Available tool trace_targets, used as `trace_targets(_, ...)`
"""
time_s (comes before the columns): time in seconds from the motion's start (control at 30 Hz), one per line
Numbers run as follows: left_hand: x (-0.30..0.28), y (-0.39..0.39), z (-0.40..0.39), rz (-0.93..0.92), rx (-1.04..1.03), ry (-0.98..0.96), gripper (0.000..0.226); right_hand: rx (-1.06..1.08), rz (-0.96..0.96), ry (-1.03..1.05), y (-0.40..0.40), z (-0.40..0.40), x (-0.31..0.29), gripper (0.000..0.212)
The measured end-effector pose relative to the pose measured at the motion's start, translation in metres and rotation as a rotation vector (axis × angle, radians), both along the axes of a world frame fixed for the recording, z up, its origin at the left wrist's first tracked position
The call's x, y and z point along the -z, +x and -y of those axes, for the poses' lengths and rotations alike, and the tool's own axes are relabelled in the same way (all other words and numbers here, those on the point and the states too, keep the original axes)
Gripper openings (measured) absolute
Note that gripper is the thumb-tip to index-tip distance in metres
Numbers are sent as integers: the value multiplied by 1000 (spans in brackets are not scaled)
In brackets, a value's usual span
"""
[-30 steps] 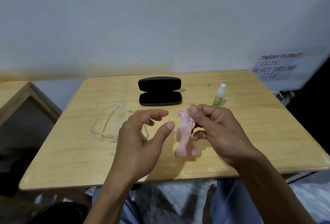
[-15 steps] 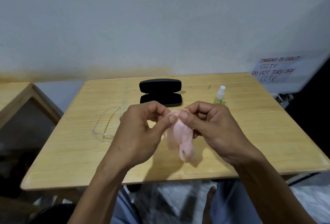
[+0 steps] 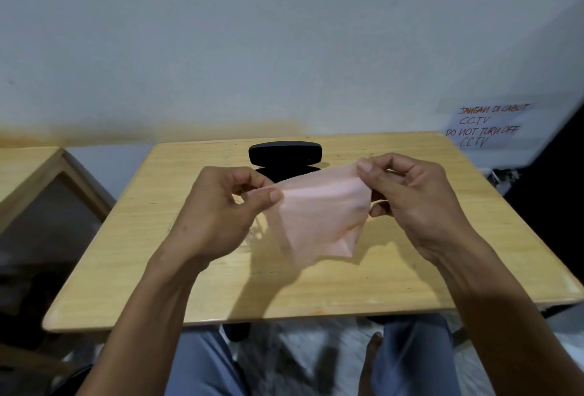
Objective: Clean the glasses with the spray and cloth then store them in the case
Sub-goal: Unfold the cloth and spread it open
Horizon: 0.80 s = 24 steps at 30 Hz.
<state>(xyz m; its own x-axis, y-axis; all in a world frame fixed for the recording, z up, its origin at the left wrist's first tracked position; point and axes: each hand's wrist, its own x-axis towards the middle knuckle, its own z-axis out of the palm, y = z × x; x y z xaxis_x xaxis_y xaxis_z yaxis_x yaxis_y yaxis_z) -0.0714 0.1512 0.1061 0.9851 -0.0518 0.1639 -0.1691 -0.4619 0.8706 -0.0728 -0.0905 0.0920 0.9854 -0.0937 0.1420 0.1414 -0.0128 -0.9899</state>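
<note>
A pink cloth (image 3: 319,212) hangs spread out above the middle of the wooden table (image 3: 316,288). My left hand (image 3: 218,215) pinches its left corner and my right hand (image 3: 414,203) pinches its right corner. The black glasses case (image 3: 284,152) lies open at the back of the table, partly behind the cloth. A faint bit of the clear glasses shows below my left hand; the rest is hidden. The spray bottle is hidden behind my right hand.
A second wooden table (image 3: 28,174) stands at the left. A paper note (image 3: 486,125) with handwriting hangs on the wall at the right. My knees and the floor show below the table's front edge.
The cloth was bunched in my right hand; my left hand took hold of it and both hands pulled apart, so the cloth is now spread open. The hands also rose.
</note>
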Motion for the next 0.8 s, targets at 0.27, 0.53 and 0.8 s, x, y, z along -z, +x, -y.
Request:
trace_targets(0.27, -11, 12, 1, 91, -68, -127, 9, 19, 58, -70, 5, 4, -6, 4)
trace_targets(0.53, -10, 12, 2, 114, -117, -129, 9, 31, 85, -169, 5, 12, -7, 10)
trace_targets(0.8, -8, 13, 6, 177, -149, -107, 8, 52, 119, -269, 8, 20, -4, 13)
